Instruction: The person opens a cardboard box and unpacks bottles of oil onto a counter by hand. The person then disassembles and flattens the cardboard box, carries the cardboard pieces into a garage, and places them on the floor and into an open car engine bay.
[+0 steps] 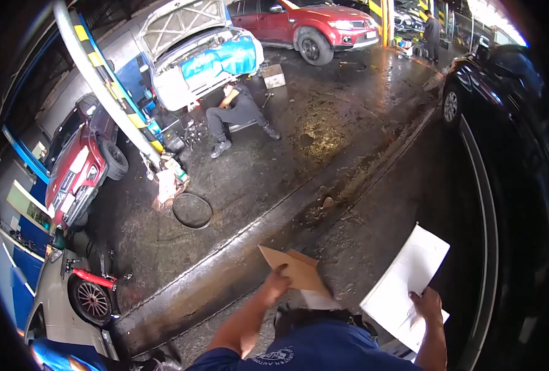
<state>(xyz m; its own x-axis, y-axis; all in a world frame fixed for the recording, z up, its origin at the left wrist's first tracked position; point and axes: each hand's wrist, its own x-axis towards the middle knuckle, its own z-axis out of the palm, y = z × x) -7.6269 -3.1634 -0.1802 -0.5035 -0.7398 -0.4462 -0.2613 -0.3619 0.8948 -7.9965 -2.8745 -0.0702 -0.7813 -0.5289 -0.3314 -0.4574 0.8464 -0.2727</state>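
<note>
At the frame's lower right, the right hand (428,304) grips a flat white panel (404,278) by its right edge, its surface faintly smudged. At lower centre, the left hand (277,284) pinches the left side of a plain brown cardboard piece (304,275), creased and angular. Beyond spreads dark, stained floor (250,179).
</note>
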